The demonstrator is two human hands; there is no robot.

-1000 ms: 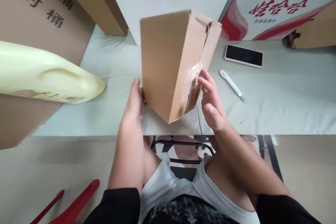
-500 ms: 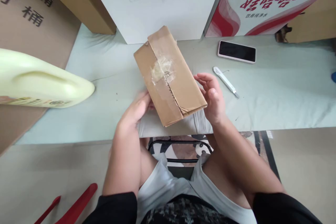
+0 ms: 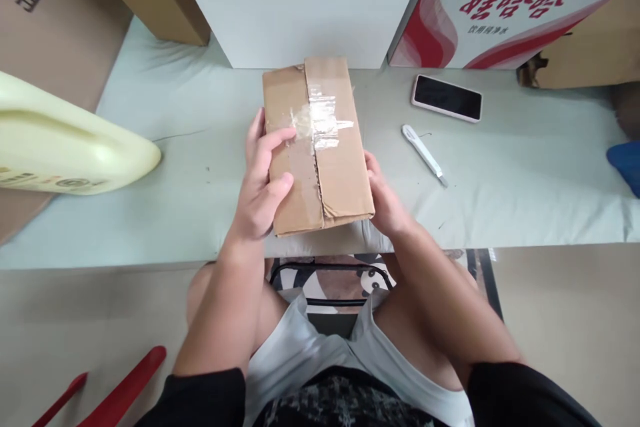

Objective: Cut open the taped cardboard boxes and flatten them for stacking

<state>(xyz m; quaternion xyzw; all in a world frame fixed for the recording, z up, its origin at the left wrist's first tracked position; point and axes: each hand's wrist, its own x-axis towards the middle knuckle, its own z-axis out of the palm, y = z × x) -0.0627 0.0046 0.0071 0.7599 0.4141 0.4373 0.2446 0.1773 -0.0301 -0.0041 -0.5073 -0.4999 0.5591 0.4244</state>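
A brown cardboard box (image 3: 343, 180), tilted toward me, is between my hands near the front of the cloth-covered surface. Clear tape (image 3: 324, 121) crosses the middle of its lengthwise seam. My left hand (image 3: 264, 180) grips the left side, with thumb and index finger lying over the top face. Against the lower right side, my right hand (image 3: 384, 197) holds the box, its fingertips partly hidden behind the edge. To the right lies a white utility knife (image 3: 424, 152) with its blade tip showing.
A phone (image 3: 447, 99) lies beyond the knife. Behind the box stand a white carton (image 3: 310, 7) and a red-and-white carton (image 3: 500, 20). A pale yellow bottle (image 3: 75, 140) juts in from the left. Something blue (image 3: 625, 163) is at the right edge.
The cardboard box has turned more upright in view, its far end swinging right. My left hand has come up over its top face, and my right hand has closed against its side.
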